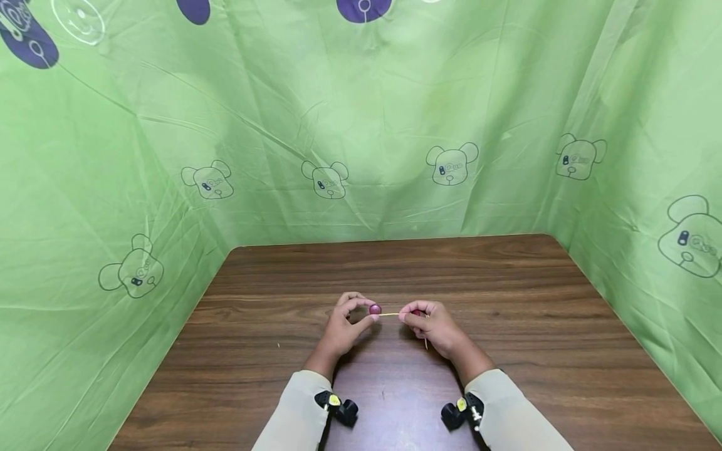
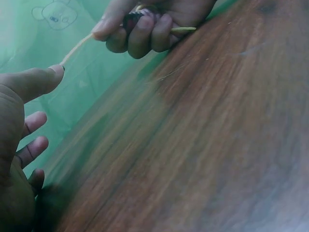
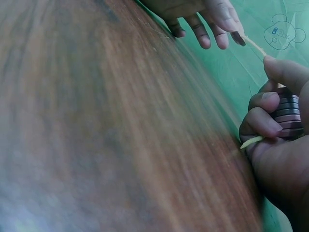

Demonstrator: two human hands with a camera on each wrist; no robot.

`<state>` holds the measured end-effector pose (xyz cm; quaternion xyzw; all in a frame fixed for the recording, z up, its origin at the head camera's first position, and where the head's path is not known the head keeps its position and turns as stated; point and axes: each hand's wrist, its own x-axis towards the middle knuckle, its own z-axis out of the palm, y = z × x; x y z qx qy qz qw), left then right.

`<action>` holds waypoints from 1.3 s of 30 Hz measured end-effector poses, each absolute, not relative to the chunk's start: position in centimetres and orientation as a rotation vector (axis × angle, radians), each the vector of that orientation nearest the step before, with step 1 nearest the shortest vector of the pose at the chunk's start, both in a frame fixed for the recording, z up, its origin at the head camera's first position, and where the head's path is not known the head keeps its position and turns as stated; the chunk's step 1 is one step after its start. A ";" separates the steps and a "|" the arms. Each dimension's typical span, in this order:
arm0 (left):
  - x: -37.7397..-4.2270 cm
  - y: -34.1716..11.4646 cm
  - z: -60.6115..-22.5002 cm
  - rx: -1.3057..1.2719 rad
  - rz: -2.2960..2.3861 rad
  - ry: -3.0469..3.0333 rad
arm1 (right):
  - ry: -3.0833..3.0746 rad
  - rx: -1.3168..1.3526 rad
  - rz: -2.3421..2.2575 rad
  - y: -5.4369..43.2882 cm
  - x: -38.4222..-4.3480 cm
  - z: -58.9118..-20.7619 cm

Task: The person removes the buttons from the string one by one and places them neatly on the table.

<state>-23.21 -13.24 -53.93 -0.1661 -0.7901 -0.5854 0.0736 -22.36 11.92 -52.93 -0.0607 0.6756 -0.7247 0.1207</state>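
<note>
Pinching a small dark-red disc between the thumb and forefinger of the left hand, leaving the other fingers loosely parted. Holding a stack of round pieces, dark and pinkish at the edges, in the curled fingers of the right hand. Gripping also, between the right thumb and forefinger, a thin yellow string, drawn nearly straight leftward to the disc. Impossible to tell whether passing through that disc or only touching it. Showing a short tail of string below the right fingers.

Held above a brown wooden table, short of its far edge. Showing a tiny pale speck on the tabletop, left of the left hand. Wearing pale sleeves, with a small black camera at each wrist. Enclosed on the far, left and right sides by green cloth, printed with outlined bear faces and, higher up, purple patches.
</note>
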 end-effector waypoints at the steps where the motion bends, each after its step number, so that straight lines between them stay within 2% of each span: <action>1: -23.3 -13.3 -53.9 -0.493 -1.747 -2.369 | 1.977 -0.184 -2.115 11.9 -22.4 -52.9; 12: -23.7 -14.1 -54.2 -0.310 -1.560 -2.330 | 1.972 -0.182 -2.117 12.0 -22.4 -53.0; 23: -23.7 -14.4 -53.9 0.018 -1.464 -2.381 | 1.961 -0.190 -2.121 12.0 -22.3 -53.0; 39: -23.8 -14.0 -54.0 0.102 -1.327 -2.482 | 1.851 -0.224 -2.173 12.1 -22.3 -53.0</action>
